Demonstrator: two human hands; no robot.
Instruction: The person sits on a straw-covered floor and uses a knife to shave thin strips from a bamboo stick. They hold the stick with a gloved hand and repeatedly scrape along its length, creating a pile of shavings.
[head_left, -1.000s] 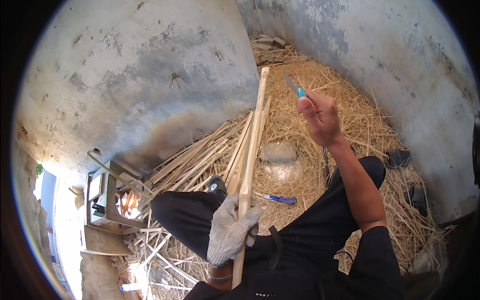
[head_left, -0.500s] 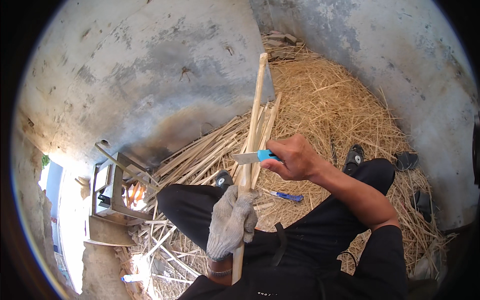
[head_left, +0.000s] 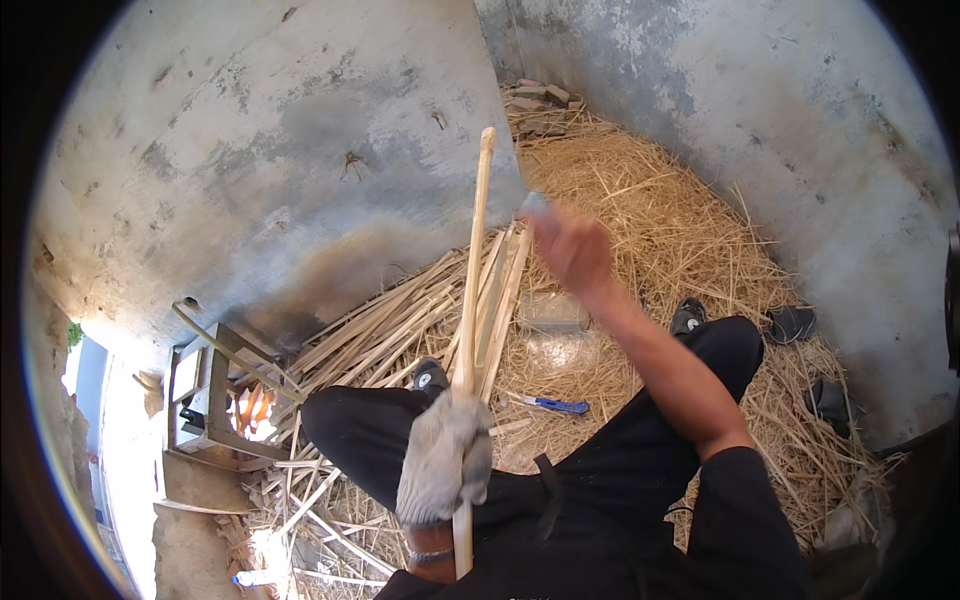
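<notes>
A peeled pale wooden stick [head_left: 475,260] stands nearly upright in front of me, its lower end passing down beside my left wrist. Wrapped round its lower part is my left hand [head_left: 445,462], in a grey knitted glove. My right hand [head_left: 573,250] is raised to the right of the stick, apart from it and smeared by motion. It is closed on a box cutter, of which only a blurred blue handle [head_left: 536,204] shows; the blade cannot be made out. A second box cutter [head_left: 558,405] with a dark blue handle lies on the straw between my legs.
Long split wooden strips [head_left: 390,310] lie piled beyond my left knee. Straw or shavings [head_left: 640,200] cover the floor to the right. A small wooden frame [head_left: 215,390] stands at left by a bright opening. Grey plastered walls [head_left: 300,130] close in the far side; dark shoes [head_left: 792,324] lie at right.
My right hand has moved up and away from me, taking the box cutter off the stick. The left hand keeps its hold, and the view has shifted slightly.
</notes>
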